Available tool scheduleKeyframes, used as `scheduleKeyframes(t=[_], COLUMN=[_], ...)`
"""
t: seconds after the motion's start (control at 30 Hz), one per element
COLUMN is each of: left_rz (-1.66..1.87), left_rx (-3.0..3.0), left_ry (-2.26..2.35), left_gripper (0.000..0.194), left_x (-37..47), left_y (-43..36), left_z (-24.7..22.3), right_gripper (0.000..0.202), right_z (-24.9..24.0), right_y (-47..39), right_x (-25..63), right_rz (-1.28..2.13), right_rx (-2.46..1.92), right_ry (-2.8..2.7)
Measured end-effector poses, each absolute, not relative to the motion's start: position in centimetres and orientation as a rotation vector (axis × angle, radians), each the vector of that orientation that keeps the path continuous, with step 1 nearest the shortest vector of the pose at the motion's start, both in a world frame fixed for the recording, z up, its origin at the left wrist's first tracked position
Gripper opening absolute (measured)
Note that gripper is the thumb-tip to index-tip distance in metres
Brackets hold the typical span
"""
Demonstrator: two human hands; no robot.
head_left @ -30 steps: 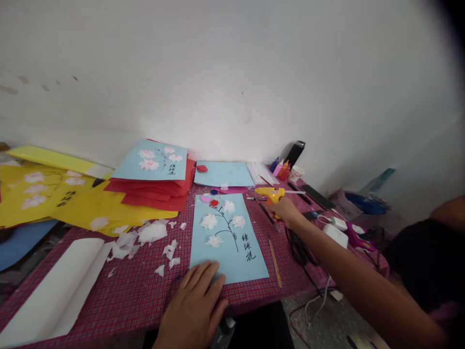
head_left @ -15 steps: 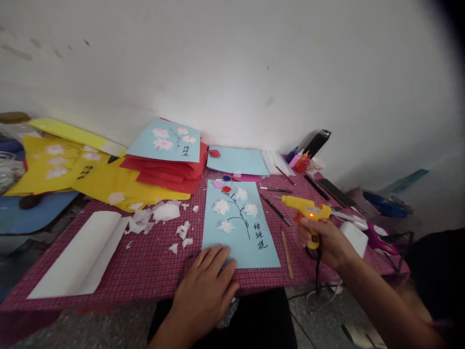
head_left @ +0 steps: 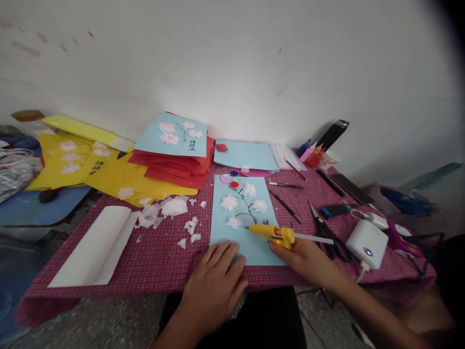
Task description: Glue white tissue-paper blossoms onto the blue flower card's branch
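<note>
My right hand (head_left: 305,261) grips a yellow hot glue gun (head_left: 269,233) by its handle, with a translucent glue stick (head_left: 312,238) poking out behind. The nozzle hovers beside the lowest white paper flower (head_left: 234,222); whether it touches cannot be made out. Beneath lies a light blue sheet (head_left: 232,247) bearing several crumpled white flowers along a drawn black stem (head_left: 248,209). The glue gun covers most of the black brush writing on it. My left hand (head_left: 218,276) rests flat, fingers stretched out, over the sheet's lower left corner.
Torn white paper (head_left: 174,206) and a folded white sheet (head_left: 98,247) lie left. Behind stands a red paper stack (head_left: 174,167) topped with a flowered blue sheet (head_left: 160,140). Black scissors (head_left: 330,237), a white power bank (head_left: 367,245), brushes (head_left: 285,206) and paint bottles (head_left: 314,157) are right.
My right hand has brought the glue gun leftward from the table's right side to over the blue sheet. The scissors and power bank now show more fully. My left hand stays on the sheet.
</note>
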State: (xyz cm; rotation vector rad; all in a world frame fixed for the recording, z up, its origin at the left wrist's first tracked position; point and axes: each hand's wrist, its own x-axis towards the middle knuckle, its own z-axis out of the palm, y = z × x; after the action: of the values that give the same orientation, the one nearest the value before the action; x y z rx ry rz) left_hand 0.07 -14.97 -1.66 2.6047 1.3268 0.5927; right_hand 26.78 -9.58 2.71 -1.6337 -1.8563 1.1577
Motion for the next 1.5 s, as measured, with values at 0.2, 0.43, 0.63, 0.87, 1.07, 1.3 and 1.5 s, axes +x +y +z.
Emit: scheduleKeyframes(t=[0.2, 0.43, 0.63, 0.87, 1.07, 1.3, 1.5], left_rz=[0.554, 0.487, 0.460, 0.409, 0.426, 0.441, 0.422], left_rx=[2.533, 2.606, 2.610, 2.600, 2.590, 2.584, 2.586], left_ry=[1.353, 1.279, 1.323, 1.338, 1.337, 1.339, 1.343], left_gripper=[0.037, 0.032, 0.037, 0.039, 0.039, 0.040, 0.040], left_x=[0.0, 0.7, 0.6, 0.7, 0.6, 0.6, 0.6], left_y=[-14.4, -11.7, -11.1, -11.2, -11.3, -11.3, -11.3], left_z=[0.0, 0.5, -0.4, -0.2, -0.4, -0.3, -0.5], right_gripper=[0.045, 0.047, 0.046, 0.042, 0.040, 0.042, 0.043], right_z=[2.4, 1.8, 2.5, 3.1, 3.2, 3.4, 3.2], right_y=[-9.7, -9.7, -9.5, -9.3, -9.1, -8.9, -8.7], right_x=[27.0, 27.7, 27.0, 25.7, 25.1, 24.8, 24.8], right_rz=[1.185, 1.203, 1.148, 0.998, 0.946, 0.957, 0.941], right_rx=[-1.643, -1.625, -1.592, -1.624, -1.631, -1.628, -1.632], right_ry=[-1.905, -1.870, -1.957, -2.111, -2.159, -2.186, -2.203])
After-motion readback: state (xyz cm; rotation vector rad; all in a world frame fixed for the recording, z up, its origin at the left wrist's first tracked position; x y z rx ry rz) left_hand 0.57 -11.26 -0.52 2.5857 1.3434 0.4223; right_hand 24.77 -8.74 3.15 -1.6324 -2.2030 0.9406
